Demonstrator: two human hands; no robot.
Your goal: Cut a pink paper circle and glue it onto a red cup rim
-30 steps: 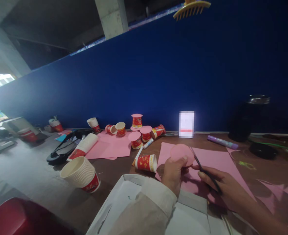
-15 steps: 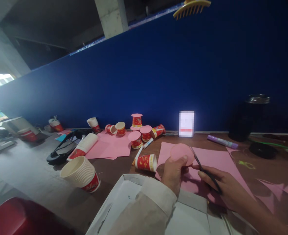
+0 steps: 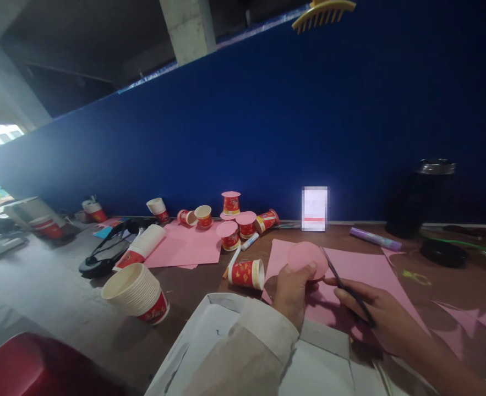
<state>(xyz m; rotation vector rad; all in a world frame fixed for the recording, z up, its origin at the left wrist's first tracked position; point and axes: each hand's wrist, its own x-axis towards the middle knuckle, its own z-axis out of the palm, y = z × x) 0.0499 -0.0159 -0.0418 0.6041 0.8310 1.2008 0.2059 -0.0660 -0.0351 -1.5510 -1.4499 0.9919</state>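
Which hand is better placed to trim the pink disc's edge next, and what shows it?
Probably the right: the right hand holds the scissors, blades beside the pink disc, while the left hand grips that disc.

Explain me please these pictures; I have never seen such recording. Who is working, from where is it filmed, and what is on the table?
There is no robot here: a person works with two bare hands. All the pictures come from one camera worn on the person's head, looking forward and down.

The left hand holds a pink paper disc. The right hand holds dark scissors beside it. Under them lies a pink sheet.

On the brown table, to the left, are a tilted stack of paper cups, a red cup on its side and several cups topped with pink discs. A purple tube lies to the right.
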